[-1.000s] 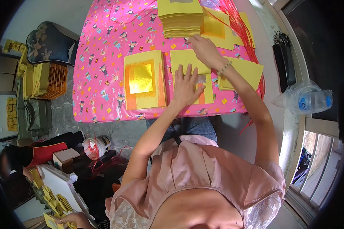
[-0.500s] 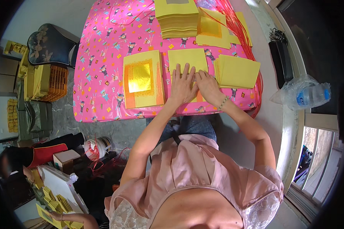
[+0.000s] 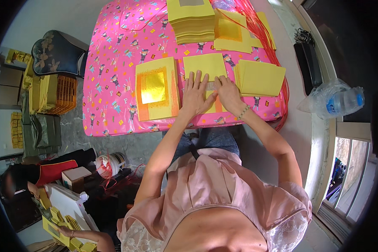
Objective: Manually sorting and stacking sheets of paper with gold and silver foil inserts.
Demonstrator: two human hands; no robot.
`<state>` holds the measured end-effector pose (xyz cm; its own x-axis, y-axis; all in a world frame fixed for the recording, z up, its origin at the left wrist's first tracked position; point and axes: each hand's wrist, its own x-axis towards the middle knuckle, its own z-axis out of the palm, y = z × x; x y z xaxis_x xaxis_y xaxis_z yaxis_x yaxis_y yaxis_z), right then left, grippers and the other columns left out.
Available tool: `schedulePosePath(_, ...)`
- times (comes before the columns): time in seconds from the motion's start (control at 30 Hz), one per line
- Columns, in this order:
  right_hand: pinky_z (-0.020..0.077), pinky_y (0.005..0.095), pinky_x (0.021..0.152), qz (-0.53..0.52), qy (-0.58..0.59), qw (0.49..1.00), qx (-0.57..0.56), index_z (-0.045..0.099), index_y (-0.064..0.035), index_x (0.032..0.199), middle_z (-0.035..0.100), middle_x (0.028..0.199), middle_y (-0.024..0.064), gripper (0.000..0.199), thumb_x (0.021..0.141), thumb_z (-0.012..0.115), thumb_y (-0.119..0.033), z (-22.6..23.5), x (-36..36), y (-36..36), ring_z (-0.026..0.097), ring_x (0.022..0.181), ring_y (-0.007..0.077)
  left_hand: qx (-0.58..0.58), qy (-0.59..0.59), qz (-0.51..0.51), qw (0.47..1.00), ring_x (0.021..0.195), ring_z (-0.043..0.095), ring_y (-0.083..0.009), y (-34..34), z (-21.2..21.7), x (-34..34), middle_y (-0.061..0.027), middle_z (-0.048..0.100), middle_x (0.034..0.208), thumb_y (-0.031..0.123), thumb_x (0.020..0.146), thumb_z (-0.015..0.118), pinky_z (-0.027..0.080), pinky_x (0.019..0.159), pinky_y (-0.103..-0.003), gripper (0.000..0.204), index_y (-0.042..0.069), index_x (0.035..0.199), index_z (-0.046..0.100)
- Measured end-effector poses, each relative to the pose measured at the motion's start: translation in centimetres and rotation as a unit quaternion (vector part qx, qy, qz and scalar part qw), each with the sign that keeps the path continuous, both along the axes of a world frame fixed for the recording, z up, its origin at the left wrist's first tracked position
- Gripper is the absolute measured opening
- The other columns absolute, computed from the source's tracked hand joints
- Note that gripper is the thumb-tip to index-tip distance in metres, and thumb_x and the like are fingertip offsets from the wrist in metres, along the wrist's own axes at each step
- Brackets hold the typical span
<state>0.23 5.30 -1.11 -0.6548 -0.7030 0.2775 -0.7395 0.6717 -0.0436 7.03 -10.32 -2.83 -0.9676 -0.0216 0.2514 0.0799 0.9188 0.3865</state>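
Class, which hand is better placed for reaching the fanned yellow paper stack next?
Probably the right hand: it lies close beside the fanned yellow paper stack, while the left hand rests farther away.

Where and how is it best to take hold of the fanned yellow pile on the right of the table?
I would grip the fanned yellow pile by its near edge, coming from the front, thumb above and fingers underneath. It lies flat with that edge uncovered, while red strings run along its right and its left edges are staggered, so those sides look harder to gather.
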Motion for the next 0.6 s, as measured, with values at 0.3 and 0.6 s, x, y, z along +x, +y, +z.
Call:
schedulePosePath(0.3,0.0379,0.0444,0.105,0.025,0.043,0.999,-0.001,0.050,0.0021,0.129,0.052,0.130,0.0202,0.051,0.082,0.060,-0.013,0.3,1.1,-1.0,0.050,0.123,0.0351,0.002,-0.008,-0.022,1.000,0.144,0.017,-0.0463,-0.5,-0.2,0.0,-0.0213,0.024,0.156,0.048,0.085,0.057,0.019,0.115,-0.056,0.078,0.014,0.151,0.033)
schedulePosePath(0.6,0.0274,0.0484,0.115,-0.020,-0.058,0.998,-0.033,0.040,0.0063,0.139,0.038,0.144,0.0281,0.055,0.087,0.051,-0.008,-2.1,2.7,-0.3,0.037,0.136,0.0412,-0.021,-0.012,-0.013,1.000,0.144,0.015,-0.0482,0.1,0.8,0.2,-0.0244,0.023,0.155,0.050,0.084,0.059,0.016,0.116,-0.058,0.076,0.019,0.150,0.036)
